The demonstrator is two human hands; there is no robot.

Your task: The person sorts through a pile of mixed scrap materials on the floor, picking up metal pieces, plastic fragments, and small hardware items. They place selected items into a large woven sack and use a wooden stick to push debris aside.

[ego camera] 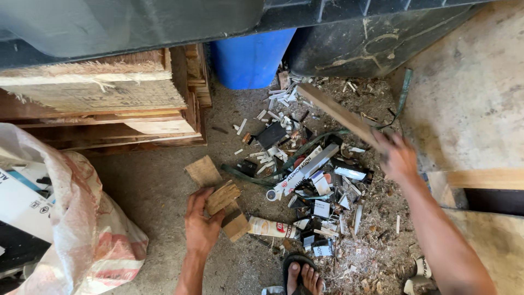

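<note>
A few short wood offcuts (221, 199) sit bunched in the left hand (201, 225), fingers closed around them. The right hand (397, 157) grips one end of a long wooden strip (339, 114), slanting away over the scrap pile (314, 186). A sandalled foot (303, 276) lies just beneath; a woven sack (82, 229) lies far left.

Head view, steeply downward, close over floor (153, 186)
</note>
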